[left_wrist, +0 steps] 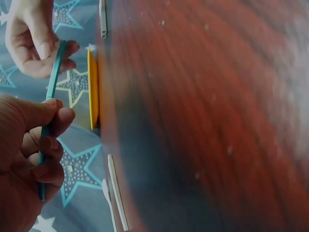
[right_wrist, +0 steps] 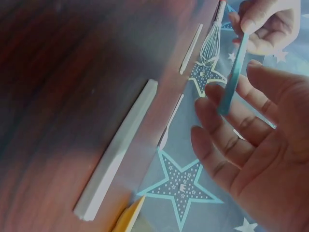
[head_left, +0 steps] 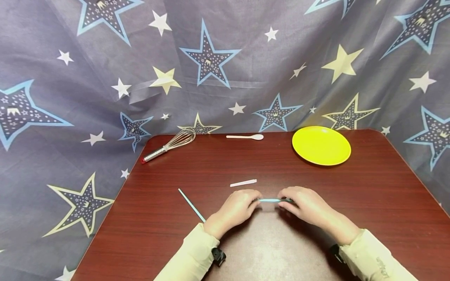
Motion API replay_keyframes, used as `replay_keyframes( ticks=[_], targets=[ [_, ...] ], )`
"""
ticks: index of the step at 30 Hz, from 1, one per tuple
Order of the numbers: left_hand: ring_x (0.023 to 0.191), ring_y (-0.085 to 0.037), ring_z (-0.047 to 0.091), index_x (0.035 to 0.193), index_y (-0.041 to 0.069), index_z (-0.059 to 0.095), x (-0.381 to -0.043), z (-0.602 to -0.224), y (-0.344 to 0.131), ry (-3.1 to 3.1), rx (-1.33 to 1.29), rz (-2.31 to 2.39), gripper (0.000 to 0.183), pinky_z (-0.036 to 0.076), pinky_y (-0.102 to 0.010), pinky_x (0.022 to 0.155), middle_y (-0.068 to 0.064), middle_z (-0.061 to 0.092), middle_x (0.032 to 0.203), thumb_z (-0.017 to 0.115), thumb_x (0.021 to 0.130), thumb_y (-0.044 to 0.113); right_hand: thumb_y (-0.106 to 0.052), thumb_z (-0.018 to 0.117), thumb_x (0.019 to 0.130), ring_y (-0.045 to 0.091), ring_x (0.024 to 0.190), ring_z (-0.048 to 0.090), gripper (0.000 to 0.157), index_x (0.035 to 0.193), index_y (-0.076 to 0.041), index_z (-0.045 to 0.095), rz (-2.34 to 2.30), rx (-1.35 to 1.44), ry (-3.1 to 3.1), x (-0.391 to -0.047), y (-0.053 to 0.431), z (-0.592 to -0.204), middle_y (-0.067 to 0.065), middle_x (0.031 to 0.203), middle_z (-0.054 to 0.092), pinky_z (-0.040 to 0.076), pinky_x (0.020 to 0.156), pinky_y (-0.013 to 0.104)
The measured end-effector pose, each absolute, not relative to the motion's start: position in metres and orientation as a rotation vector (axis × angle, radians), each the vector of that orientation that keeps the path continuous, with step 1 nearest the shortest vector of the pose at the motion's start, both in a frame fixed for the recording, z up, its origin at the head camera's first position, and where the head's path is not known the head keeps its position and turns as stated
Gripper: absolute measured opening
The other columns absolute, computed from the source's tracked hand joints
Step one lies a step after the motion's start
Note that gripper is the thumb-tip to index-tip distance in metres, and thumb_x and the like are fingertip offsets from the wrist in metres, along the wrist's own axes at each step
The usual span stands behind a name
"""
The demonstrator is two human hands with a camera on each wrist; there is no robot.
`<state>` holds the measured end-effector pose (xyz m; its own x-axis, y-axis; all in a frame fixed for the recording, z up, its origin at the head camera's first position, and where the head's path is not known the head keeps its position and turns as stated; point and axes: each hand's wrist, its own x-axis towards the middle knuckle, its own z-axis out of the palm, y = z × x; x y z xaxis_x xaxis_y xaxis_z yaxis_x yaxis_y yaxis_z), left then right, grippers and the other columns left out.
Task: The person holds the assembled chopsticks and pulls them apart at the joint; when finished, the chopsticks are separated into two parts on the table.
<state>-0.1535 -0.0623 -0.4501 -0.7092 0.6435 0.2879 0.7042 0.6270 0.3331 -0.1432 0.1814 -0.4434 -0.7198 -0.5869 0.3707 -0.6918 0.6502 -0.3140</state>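
Observation:
A slim teal stick (head_left: 269, 200) spans the gap between my two hands, above the table. My left hand (head_left: 240, 205) pinches it between thumb and index finger, the other fingers curled behind it (left_wrist: 52, 87). At the far end, my right hand (head_left: 305, 202) has loosely bent fingers that touch the stick (right_wrist: 235, 72), its thumb a little apart from it. Beside my left wrist lies another thin teal stick (head_left: 191, 204), its near end hidden by the arm. A short whitish stick (head_left: 243, 182) rests just beyond the hands. A second whitish stick (right_wrist: 116, 150) lies close to my right hand.
On the reddish-brown table (head_left: 168, 234), a wire whisk (head_left: 170, 145) lies at the back left. A white spoon (head_left: 246, 137) is at the back edge, and a yellow plate (head_left: 321, 146) stands back right. A star-patterned curtain (head_left: 225, 39) hangs behind.

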Motion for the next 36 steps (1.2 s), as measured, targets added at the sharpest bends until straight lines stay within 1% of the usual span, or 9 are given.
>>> replay_keyframes(
  ticks=[4, 8, 14, 20, 23, 25, 30, 33, 36],
  targets=[
    [0.083, -0.004, 0.062, 0.100, 0.015, 0.069, -0.152, -0.453, -0.057, -2.692, -1.152, -0.631, 0.008, 0.050, -0.023, 0.072, 0.008, 0.068, 0.095, 0.064, 0.094, 0.017, -0.020, 0.075, 0.085, 0.003, 0.068, 0.051, 0.011, 0.090, -0.022, 0.065, 0.658, 1.054, -2.665, -0.142, 0.175, -0.445, -0.018, 0.080, 0.057, 0.045, 0.062, 0.028],
    [0.083, -0.003, 0.061, 0.098, 0.018, 0.069, -0.150, -0.455, -0.052, -2.680, -1.172, -0.627, 0.007, 0.049, -0.022, 0.073, 0.010, 0.067, 0.092, 0.064, 0.094, 0.019, -0.020, 0.074, 0.086, -0.001, 0.064, 0.049, 0.010, 0.087, -0.023, 0.065, 0.684, 1.080, -2.661, -0.141, 0.169, -0.447, -0.020, 0.076, 0.057, 0.045, 0.060, 0.026],
    [0.083, -0.004, 0.061, 0.097, 0.018, 0.068, -0.148, -0.454, -0.046, -2.666, -1.190, -0.628, 0.006, 0.049, -0.023, 0.074, 0.011, 0.066, 0.090, 0.064, 0.094, 0.020, -0.021, 0.072, 0.087, -0.001, 0.061, 0.047, 0.016, 0.078, -0.023, 0.060, 0.665, 1.110, -2.644, -0.141, 0.164, -0.448, -0.019, 0.071, 0.053, 0.045, 0.058, 0.026],
    [0.080, -0.003, 0.061, 0.094, 0.021, 0.067, -0.147, -0.453, -0.044, -2.635, -1.179, -0.589, 0.007, 0.049, -0.023, 0.067, 0.013, 0.064, 0.086, 0.061, 0.096, 0.023, -0.022, 0.070, 0.089, 0.004, 0.057, 0.039, 0.028, 0.071, -0.023, 0.049, 0.598, 1.089, -2.668, -0.142, 0.162, -0.447, -0.016, 0.063, 0.040, 0.039, 0.054, 0.025],
    [0.077, -0.002, 0.060, 0.093, 0.021, 0.067, -0.148, -0.453, -0.043, -2.636, -1.168, -0.583, 0.008, 0.048, -0.024, 0.064, 0.014, 0.062, 0.084, 0.060, 0.097, 0.025, -0.022, 0.069, 0.089, 0.005, 0.056, 0.038, 0.031, 0.069, -0.022, 0.046, 0.568, 1.087, -2.678, -0.142, 0.162, -0.446, -0.015, 0.062, 0.037, 0.038, 0.053, 0.025],
    [0.072, -0.003, 0.057, 0.091, 0.022, 0.066, -0.149, -0.453, -0.043, -2.661, -1.166, -0.565, 0.009, 0.047, -0.024, 0.060, 0.014, 0.060, 0.079, 0.060, 0.097, 0.026, -0.022, 0.070, 0.089, 0.005, 0.054, 0.037, 0.032, 0.069, -0.022, 0.045, 0.553, 1.082, -2.683, -0.141, 0.162, -0.445, -0.015, 0.061, 0.036, 0.037, 0.052, 0.025],
    [0.062, -0.011, 0.056, 0.086, 0.020, 0.059, -0.150, -0.450, -0.042, -2.759, -1.181, -0.470, 0.015, 0.044, -0.028, 0.053, 0.011, 0.055, 0.070, 0.057, 0.098, 0.028, -0.024, 0.070, 0.087, 0.004, 0.051, 0.038, 0.029, 0.071, -0.022, 0.046, 0.517, 1.056, -2.683, -0.140, 0.161, -0.444, -0.018, 0.058, 0.035, 0.036, 0.048, 0.026],
    [0.062, -0.013, 0.057, 0.084, 0.019, 0.058, -0.150, -0.447, -0.042, -2.765, -1.190, -0.445, 0.017, 0.044, -0.031, 0.052, 0.010, 0.056, 0.068, 0.057, 0.098, 0.029, -0.026, 0.069, 0.088, 0.006, 0.049, 0.037, 0.029, 0.072, -0.022, 0.046, 0.482, 1.042, -2.677, -0.140, 0.160, -0.444, -0.017, 0.057, 0.034, 0.036, 0.047, 0.028],
    [0.060, -0.013, 0.056, 0.083, 0.018, 0.060, -0.150, -0.447, -0.044, -2.716, -1.196, -0.480, 0.019, 0.044, -0.031, 0.052, 0.009, 0.056, 0.068, 0.057, 0.098, 0.029, -0.027, 0.069, 0.088, 0.006, 0.048, 0.035, 0.032, 0.071, -0.022, 0.044, 0.457, 1.017, -2.659, -0.140, 0.161, -0.444, -0.017, 0.056, 0.031, 0.034, 0.045, 0.028]
  ],
)
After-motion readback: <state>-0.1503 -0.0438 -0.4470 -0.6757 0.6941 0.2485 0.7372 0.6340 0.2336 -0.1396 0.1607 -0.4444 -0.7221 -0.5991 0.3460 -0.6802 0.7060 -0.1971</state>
